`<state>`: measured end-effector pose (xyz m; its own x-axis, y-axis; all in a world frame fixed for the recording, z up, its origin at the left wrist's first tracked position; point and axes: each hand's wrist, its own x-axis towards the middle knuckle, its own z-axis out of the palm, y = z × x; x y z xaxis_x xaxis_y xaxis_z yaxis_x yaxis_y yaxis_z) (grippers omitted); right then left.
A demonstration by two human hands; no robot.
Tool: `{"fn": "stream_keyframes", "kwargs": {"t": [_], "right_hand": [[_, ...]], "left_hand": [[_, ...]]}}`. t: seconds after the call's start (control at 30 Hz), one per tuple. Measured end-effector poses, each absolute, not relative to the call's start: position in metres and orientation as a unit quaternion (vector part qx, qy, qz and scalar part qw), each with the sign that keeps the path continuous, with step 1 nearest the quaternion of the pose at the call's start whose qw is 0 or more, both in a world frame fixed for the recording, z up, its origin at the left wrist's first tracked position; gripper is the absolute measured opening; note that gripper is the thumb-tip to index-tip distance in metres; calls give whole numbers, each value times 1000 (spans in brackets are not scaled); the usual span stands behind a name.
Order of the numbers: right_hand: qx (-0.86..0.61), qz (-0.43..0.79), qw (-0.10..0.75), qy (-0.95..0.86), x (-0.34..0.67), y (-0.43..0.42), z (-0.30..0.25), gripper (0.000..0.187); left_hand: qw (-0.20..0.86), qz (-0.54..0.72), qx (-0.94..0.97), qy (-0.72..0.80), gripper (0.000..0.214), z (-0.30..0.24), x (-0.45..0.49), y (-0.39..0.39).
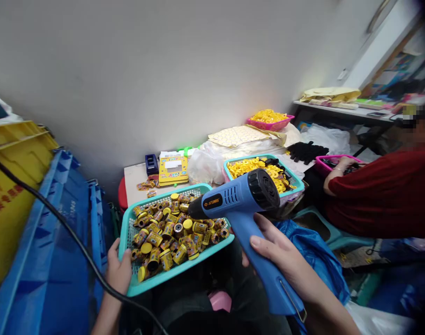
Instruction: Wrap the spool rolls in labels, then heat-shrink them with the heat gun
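My right hand is closed around the handle of a blue heat gun. Its dark nozzle points left over a teal basket filled with several small yellow-labelled jars. My left hand grips the basket's near left corner, thumb over the rim. The basket rests tilted on my lap. The gun's black cord runs off to the upper left.
Blue crates and a yellow bin stand close on the left. A second teal basket of yellow rings, a pink tray, and plastic bags crowd the table. A person in a red sleeve works at right.
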<state>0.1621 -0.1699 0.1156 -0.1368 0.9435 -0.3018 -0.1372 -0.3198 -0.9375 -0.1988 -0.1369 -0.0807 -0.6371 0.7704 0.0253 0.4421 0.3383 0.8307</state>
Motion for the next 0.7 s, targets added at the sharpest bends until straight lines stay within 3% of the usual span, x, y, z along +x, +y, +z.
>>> {"fn": "stream_keyframes", "kwargs": {"t": [0.23, 0.5, 0.7], "right_hand": [[-518, 644, 405, -391, 149, -169, 119, 79], [-518, 613, 425, -419, 134, -147, 120, 73], [-507, 621, 384, -458, 135, -125, 134, 80]], "left_hand": [[264, 478, 322, 773, 70, -81, -202, -136], [242, 486, 324, 775, 74, -78, -203, -132], [223, 488, 329, 777, 70, -101, -211, -131]]}}
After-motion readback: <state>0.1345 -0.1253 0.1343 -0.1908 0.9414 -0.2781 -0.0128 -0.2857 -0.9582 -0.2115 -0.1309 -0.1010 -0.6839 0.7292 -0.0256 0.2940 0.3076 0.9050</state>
